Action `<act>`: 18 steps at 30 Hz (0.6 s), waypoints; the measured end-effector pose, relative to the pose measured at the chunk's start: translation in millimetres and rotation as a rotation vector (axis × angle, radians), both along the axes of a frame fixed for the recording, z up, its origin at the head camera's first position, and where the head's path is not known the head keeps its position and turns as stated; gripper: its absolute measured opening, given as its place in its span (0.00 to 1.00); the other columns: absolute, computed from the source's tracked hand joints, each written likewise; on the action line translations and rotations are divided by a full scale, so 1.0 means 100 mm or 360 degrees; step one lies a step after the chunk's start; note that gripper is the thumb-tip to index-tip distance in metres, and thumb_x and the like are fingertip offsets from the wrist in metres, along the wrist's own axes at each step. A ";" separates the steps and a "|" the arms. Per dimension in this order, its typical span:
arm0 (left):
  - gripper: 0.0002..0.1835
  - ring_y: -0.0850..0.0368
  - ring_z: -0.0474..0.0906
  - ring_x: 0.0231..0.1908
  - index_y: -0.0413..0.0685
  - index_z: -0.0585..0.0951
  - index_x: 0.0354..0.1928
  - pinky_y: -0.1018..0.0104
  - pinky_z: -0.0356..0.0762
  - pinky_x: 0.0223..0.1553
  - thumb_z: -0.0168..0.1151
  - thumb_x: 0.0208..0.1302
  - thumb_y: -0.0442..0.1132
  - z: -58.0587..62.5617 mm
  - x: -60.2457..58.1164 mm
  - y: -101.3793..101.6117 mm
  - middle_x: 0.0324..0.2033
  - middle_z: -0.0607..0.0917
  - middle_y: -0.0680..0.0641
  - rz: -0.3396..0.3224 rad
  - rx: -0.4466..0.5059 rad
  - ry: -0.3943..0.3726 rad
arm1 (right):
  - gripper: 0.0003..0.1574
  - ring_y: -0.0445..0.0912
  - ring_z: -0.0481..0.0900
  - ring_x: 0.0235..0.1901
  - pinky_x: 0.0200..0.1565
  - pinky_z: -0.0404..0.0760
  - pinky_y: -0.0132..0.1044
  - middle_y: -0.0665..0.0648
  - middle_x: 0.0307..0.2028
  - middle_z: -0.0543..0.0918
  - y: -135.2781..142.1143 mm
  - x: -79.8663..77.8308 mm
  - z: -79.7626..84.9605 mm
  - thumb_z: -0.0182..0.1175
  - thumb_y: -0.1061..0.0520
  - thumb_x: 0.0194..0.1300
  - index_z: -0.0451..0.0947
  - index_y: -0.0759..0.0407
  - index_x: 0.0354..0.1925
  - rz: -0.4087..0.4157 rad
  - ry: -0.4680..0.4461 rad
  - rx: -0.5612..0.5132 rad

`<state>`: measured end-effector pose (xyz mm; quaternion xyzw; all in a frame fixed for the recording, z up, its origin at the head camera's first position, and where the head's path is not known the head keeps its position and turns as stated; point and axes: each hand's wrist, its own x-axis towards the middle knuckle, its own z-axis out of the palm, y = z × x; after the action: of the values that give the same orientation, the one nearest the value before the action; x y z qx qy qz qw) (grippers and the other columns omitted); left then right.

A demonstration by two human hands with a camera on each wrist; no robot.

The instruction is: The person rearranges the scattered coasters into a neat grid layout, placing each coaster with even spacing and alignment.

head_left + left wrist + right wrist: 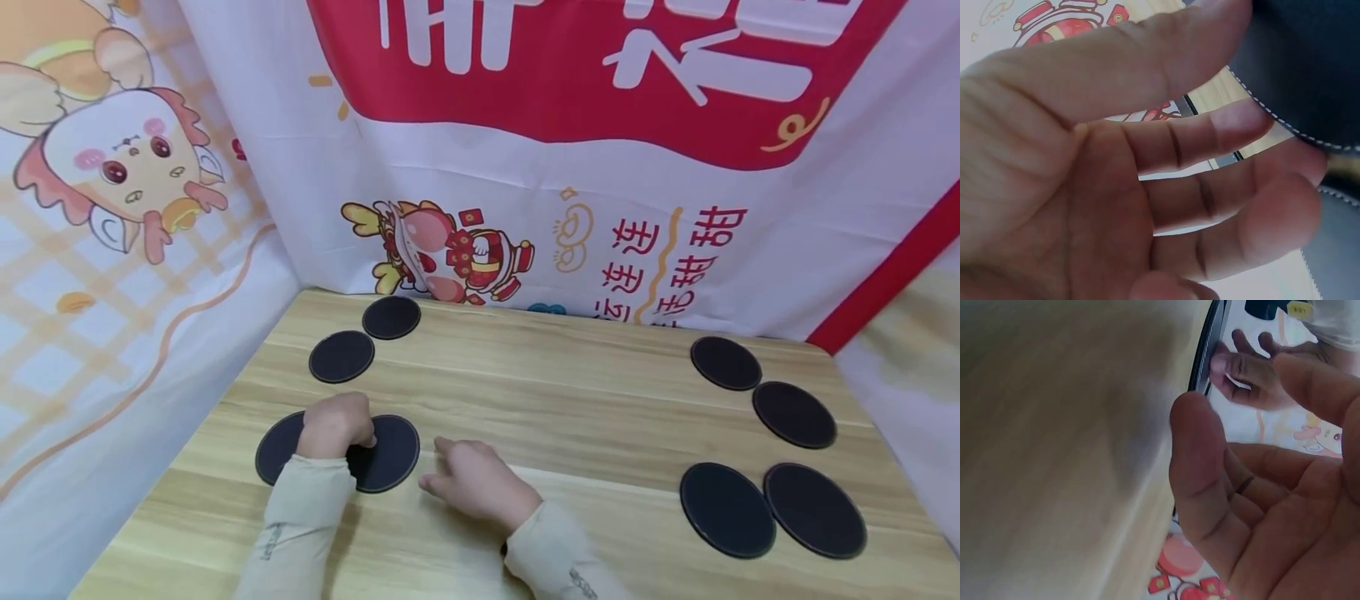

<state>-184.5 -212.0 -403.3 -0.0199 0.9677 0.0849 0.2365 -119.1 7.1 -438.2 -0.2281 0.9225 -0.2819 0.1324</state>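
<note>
Two round black leather coasters with stitched rims lie side by side at the left of the table, a right one [390, 454] and a left one [276, 450]. My left hand [336, 423] reaches down between them and pinches the right coaster's near-side edge. In the left wrist view, the thumb [1210, 44] overlaps a coaster [1310, 56] and the fingertips meet its stitched rim. Just right of that pair, my right hand [480, 483] hovers low over the wood, fingers relaxed, holding nothing. The right wrist view shows its palm [1297, 531].
Two more black coasters, one [342, 357] and another [392, 317], lie at the back left. Several lie on the right side, including a near one [727, 510] and a far one [725, 363]. Printed cloth [480, 167] hangs behind the wooden table [555, 392].
</note>
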 end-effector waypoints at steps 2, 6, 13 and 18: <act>0.07 0.48 0.76 0.31 0.44 0.85 0.32 0.49 0.78 0.39 0.73 0.59 0.39 0.00 -0.01 0.00 0.32 0.83 0.46 0.0008 -0.0001 -0.0002 | 0.39 0.53 0.79 0.56 0.59 0.76 0.46 0.62 0.54 0.83 -0.09 -0.03 -0.02 0.63 0.43 0.70 0.73 0.70 0.65 -0.0017 -0.0059 -0.0021; 0.08 0.48 0.77 0.32 0.44 0.85 0.32 0.48 0.78 0.39 0.73 0.59 0.40 -0.03 -0.02 0.02 0.32 0.83 0.46 0.0007 0.0016 0.0017 | 0.38 0.50 0.80 0.50 0.56 0.77 0.45 0.62 0.49 0.85 -0.21 -0.08 -0.06 0.63 0.43 0.69 0.75 0.71 0.63 -0.0059 -0.0161 -0.0047; 0.10 0.48 0.78 0.34 0.42 0.86 0.35 0.45 0.79 0.42 0.74 0.58 0.42 -0.05 -0.04 0.00 0.33 0.84 0.45 0.0014 0.0044 0.0052 | 0.40 0.46 0.78 0.15 0.24 0.78 0.39 0.55 0.18 0.81 -0.27 -0.09 -0.11 0.61 0.45 0.70 0.69 0.71 0.68 -0.0249 -0.0402 -0.0310; 0.12 0.47 0.78 0.35 0.41 0.86 0.36 0.45 0.78 0.42 0.71 0.60 0.44 -0.05 -0.05 -0.02 0.35 0.84 0.43 0.0010 0.0052 0.0064 | 0.40 0.46 0.74 0.11 0.15 0.73 0.37 0.53 0.13 0.77 -0.29 -0.10 -0.12 0.63 0.47 0.70 0.66 0.68 0.71 -0.0294 -0.0550 -0.0496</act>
<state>-189.4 -213.7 -407.8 -0.0175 0.9707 0.1018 0.2171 -129.0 -22.1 -450.4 -0.1090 0.8484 -0.4665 0.2250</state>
